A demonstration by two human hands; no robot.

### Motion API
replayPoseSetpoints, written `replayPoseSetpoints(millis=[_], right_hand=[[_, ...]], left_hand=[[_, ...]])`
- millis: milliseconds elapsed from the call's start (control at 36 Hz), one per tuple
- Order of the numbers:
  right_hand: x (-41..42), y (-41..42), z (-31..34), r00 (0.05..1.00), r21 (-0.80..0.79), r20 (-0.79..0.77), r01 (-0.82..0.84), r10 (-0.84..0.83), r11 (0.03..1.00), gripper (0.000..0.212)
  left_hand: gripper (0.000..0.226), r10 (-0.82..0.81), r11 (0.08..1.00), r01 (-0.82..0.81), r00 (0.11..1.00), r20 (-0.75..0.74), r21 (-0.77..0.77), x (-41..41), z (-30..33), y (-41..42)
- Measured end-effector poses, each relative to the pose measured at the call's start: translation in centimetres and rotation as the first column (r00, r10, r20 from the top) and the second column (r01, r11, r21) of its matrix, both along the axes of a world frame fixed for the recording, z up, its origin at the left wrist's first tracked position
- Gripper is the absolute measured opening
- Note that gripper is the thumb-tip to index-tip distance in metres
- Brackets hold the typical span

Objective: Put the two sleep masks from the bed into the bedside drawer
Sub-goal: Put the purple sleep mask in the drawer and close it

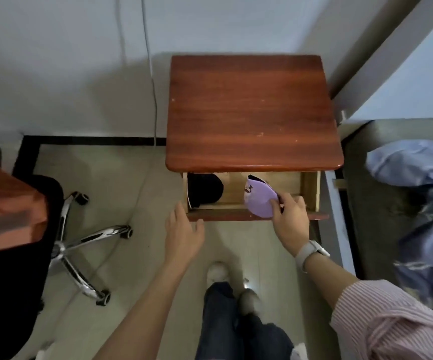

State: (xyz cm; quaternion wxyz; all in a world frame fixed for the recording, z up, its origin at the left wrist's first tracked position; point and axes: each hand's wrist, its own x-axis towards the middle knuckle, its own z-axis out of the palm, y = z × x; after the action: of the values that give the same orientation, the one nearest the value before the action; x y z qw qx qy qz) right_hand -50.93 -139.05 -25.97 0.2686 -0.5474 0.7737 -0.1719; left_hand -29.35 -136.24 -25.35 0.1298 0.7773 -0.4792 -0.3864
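Note:
The bedside drawer (311, 189) of the red-brown nightstand (251, 113) is pulled open. A black sleep mask (203, 189) lies in its left part. My right hand (289, 222) pinches a purple sleep mask (259, 200) over the drawer's right part; the mask's lower edge overlaps the drawer's front panel. My left hand (183, 235) hovers with fingers spread just left of the drawer front's left end, holding nothing.
A black office chair with a chrome wheeled base (80, 245) stands at the left. The bed frame (340, 229) and a crumpled blue blanket (423, 203) lie at the right. A cable (154, 100) runs down the wall. My feet (218, 271) stand on the tiled floor.

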Motion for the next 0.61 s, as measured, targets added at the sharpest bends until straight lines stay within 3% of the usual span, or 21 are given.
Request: replayPoseSetpoints(millis=[139,194,278,389,500,611], right_hand=[[-0.3,-2.7,-4.0,0.983,-0.009,-0.137,-0.124,0.122,0.992,0.021],[-0.3,-3.0,-4.6,0.985,0.022,-0.098,-0.137,0.139,0.990,0.022],[-0.5,-4.4,-6.7,0.998,0.092,0.056,-0.002,-0.003,0.996,0.025],[-0.1,-6.0,-8.0,0.984,0.133,0.165,0.040,-0.062,0.990,0.029],[0.1,-7.3,-9.8,0.994,0.197,0.098,0.023,-0.043,0.980,0.029],[0.2,-8.0,-11.5,0.998,0.279,0.044,0.023,-0.037,0.960,0.028]], left_hand=[[0.076,-0.023,0.999,0.025,0.999,0.035,-0.043,-0.6,-4.7,-3.4],[0.073,-0.075,0.992,0.080,0.996,0.055,-0.101,-1.1,-5.0,-3.3],[0.072,-0.189,0.973,0.201,0.976,0.112,-0.114,-2.1,-6.4,-3.1],[0.068,-0.367,0.924,0.382,0.908,0.200,-0.037,-3.1,-8.1,-3.4],[0.071,-0.479,0.871,0.489,0.827,0.295,0.044,-3.6,-9.8,-4.0],[0.070,-0.499,0.864,0.492,0.812,0.303,0.106,-3.9,-10.4,-4.8]])
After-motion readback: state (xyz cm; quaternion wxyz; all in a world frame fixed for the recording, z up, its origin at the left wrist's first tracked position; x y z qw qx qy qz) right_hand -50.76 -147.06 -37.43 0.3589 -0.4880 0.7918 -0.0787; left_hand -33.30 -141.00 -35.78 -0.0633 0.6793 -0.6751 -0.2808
